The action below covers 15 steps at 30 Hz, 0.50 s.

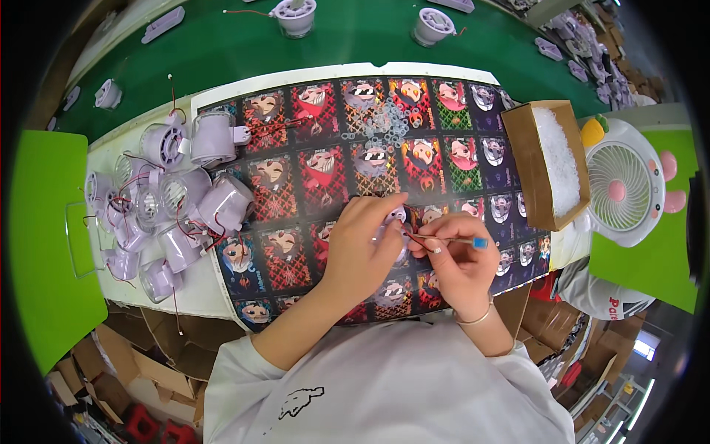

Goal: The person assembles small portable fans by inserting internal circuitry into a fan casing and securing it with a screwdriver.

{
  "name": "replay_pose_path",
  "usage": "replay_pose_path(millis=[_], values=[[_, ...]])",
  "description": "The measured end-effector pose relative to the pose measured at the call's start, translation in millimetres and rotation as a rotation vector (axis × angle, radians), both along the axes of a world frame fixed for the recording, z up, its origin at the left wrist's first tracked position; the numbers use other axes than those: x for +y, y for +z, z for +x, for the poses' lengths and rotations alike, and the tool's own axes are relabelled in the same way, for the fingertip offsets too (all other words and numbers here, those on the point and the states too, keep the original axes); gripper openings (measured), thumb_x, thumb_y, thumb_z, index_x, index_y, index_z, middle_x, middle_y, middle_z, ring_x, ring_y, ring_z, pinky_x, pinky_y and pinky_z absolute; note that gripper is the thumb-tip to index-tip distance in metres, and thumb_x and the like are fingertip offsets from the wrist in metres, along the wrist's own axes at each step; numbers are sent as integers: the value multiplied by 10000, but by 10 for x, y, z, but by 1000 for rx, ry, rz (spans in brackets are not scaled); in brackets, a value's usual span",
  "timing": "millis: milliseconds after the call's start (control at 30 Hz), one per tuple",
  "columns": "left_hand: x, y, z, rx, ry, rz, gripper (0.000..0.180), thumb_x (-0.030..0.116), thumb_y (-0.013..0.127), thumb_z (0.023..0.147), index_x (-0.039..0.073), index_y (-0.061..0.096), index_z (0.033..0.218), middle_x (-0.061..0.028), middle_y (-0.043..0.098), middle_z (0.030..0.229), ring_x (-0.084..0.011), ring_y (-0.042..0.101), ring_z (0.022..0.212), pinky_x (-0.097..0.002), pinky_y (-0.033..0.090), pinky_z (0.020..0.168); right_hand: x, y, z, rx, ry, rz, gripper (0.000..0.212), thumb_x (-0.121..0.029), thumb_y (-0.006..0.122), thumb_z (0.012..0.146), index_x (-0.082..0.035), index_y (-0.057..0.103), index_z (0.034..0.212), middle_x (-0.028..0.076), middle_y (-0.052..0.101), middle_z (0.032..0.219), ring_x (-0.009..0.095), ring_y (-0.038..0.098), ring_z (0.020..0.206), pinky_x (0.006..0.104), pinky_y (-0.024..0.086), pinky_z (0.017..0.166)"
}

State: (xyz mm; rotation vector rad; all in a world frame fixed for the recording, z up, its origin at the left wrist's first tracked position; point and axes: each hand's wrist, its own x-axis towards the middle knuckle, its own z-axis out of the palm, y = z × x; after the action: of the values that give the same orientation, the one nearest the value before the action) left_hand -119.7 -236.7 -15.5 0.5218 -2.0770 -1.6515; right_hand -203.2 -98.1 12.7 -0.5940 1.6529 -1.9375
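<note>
My left hand is closed around a small pale purple plastic part over the middle of the printed mat. A thin metal tool with a blue end is pinched in my right hand, its inner end pointing at the purple part. Red and black wires run from the part to the right fingers, with a small white plug by the fingertips. Both hands meet at the part, and the fingers hide most of it. A heap of small clear rings lies on the mat beyond the hands.
Several purple motor housings with clear cups and wires crowd the left. At right stand a cardboard box of clear small pieces and a running-style desk fan. Behind, a green conveyor belt carries more purple parts.
</note>
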Motion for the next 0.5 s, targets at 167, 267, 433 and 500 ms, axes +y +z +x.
replay_pose_path(millis=[167,267,433,500], values=[[6,-3,-3,7,11,-30,353,-1,610,814,15,643,1165,-159,624,938,-332,598,891,-410,480,786,-20,-38,7,656,-19,115,224,107,690,777,-10,586,937,170,704,1000,258,691,822,353,552,750],[12,-15,-3,20,21,-44,354,-4,612,807,16,649,1159,-161,629,940,-333,600,889,-411,483,782,-69,-1,18,811,-10,116,252,115,698,746,-7,591,938,172,701,1008,299,696,836,374,558,769],[24,-23,-10,13,43,-42,345,-7,610,804,13,656,1145,-160,638,940,-332,605,888,-412,489,781,-128,-31,98,957,-64,152,295,143,706,708,18,578,942,183,690,1006,345,699,868,401,570,766],[43,-18,-9,5,53,-46,342,-7,609,803,12,658,1142,-159,642,943,-331,606,889,-411,491,782,-155,-35,149,947,-97,158,290,151,700,709,21,573,935,187,688,1005,349,698,872,401,570,764]])
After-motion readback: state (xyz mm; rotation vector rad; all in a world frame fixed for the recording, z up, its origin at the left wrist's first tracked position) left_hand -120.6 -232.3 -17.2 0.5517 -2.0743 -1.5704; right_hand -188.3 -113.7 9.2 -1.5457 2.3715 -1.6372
